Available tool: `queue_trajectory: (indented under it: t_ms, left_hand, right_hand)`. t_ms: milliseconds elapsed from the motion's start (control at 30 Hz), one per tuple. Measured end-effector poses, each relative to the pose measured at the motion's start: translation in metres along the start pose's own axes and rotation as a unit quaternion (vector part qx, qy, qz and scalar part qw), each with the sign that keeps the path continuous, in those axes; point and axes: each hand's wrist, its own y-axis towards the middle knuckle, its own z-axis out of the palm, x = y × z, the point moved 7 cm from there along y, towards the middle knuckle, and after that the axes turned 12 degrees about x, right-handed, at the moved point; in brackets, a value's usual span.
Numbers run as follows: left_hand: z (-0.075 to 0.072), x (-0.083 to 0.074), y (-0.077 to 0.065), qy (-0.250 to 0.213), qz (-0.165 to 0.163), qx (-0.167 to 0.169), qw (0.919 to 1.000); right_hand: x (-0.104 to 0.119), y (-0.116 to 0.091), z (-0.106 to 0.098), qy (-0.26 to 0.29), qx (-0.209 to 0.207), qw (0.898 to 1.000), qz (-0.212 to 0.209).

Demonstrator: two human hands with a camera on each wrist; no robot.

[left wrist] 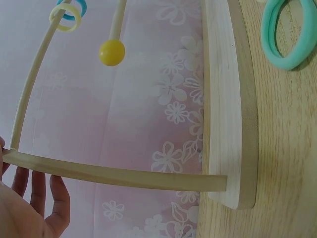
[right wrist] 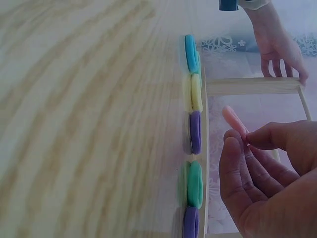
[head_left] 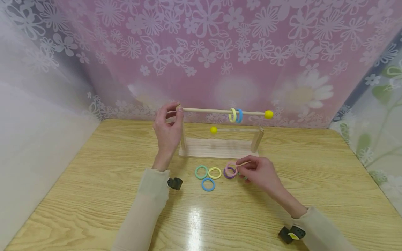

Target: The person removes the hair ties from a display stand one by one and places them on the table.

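Note:
My left hand holds the top of the left post of a wooden stand, thumb on one side and fingers on the other. From that post a long rod runs right to a yellow ball. A yellow ring and a blue ring hang on it, side by side. Between thumb and fingertips my right hand pinches a pink ring, raised over the table in front of the stand. In the head view it overlaps a purple ring.
A green ring, a yellow ring and a blue ring lie before the stand. Another green ring and purple ring lie near my right hand. A shorter rod ends in a yellow ball. Behind hangs a flowered curtain.

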Motion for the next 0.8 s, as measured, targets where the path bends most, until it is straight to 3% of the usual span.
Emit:
queue_trajectory:
  t_ms: [267, 500, 800]
  left_hand:
    - [0.0, 0.0, 0.0, 0.002, -0.007, -0.002, 1.0]
    - [0.0, -0.001, 0.0, 0.008, -0.007, -0.001, 0.9999]
    - [0.0, 0.0, -0.001, 0.005, -0.008, 0.003, 1.0]
  right_hand:
    - [-0.003, 0.001, 0.01, -0.021, 0.02, 0.999, 0.012]
    - [0.003, 0.001, 0.019, -0.039, 0.041, 0.998, -0.012]
    - [0.002, 0.001, 0.03, -0.083, 0.07, 0.994, -0.005]
